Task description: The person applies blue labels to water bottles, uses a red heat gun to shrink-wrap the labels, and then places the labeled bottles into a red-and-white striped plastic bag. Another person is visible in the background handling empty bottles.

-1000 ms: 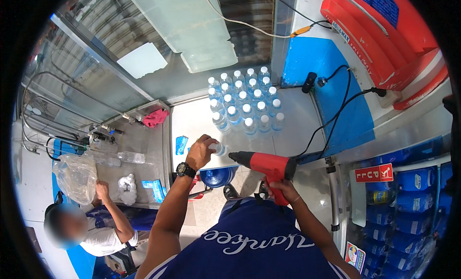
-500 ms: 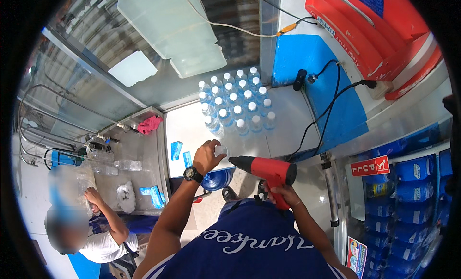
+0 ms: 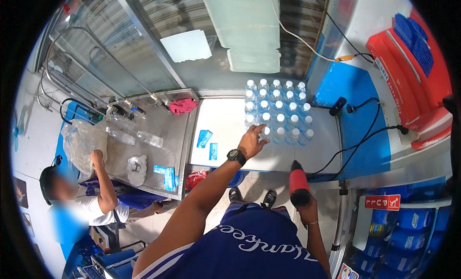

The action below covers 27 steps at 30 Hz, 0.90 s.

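My left hand (image 3: 252, 142), with a black watch on its wrist, reaches over the white counter (image 3: 230, 113). Its fingers are apart, at the nearest left corner of a block of clear water bottles (image 3: 278, 108) with white caps. Fingertips and thumb are beside the front-row bottle (image 3: 267, 135); whether they touch it I cannot tell. Low on the right, my right hand (image 3: 309, 210) grips a red and black heat gun (image 3: 299, 185), its nozzle pointing toward the counter's front edge. The gun's handle is mostly hidden. Blue printed strips (image 3: 204, 138) lie left of the bottles.
At left, a metal sink (image 3: 163, 159) holds empty clear bottles (image 3: 150, 138), a pink cloth (image 3: 183, 106) and more blue strips (image 3: 165, 177). A co-worker (image 3: 103, 202) there handles a clear plastic bag (image 3: 84, 142). Black cords (image 3: 355, 147) run along the right side.
My left hand has carried a bottle from the gun's nozzle to the block's front row and opened beside it. My right hand has lowered the heat gun and turned it. The view has shifted.
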### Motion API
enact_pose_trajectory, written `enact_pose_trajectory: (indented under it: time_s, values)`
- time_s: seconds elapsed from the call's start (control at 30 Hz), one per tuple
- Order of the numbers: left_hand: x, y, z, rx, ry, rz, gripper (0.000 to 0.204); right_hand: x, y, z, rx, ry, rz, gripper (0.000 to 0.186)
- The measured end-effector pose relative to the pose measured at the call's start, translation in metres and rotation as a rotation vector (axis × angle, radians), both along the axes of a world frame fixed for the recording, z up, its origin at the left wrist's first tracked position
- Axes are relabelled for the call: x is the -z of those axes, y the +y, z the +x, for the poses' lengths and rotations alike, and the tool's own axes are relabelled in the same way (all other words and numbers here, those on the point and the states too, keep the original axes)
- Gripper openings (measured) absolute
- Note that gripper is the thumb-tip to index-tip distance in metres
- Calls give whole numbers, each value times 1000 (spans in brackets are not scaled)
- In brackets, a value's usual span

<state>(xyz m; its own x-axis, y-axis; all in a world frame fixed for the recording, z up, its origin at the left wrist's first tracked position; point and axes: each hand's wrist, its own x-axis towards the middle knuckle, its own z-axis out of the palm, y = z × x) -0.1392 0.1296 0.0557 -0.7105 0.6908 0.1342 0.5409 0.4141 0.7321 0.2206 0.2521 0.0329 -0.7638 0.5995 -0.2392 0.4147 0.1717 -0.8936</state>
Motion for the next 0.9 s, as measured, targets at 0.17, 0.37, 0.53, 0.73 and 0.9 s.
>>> enact_pose_trajectory:
  time_s: [0.17,0.37,0.53,0.73,0.9]
  values:
    - [20,-80,37,-13,-131,4,59,21,18,-34,11,-21,450,42]
    - [67,-221,97,-63,-234,-99,42,74,64,-69,115,-101,582,61]
    - [89,-301,124,-358,-361,-127,34,110,111,-88,194,-151,716,64]
    - [114,-310,102,-616,-377,-111,38,117,117,-106,474,-277,959,53]
    - [134,-243,28,-567,71,-171,51,123,29,-122,309,51,1010,49]
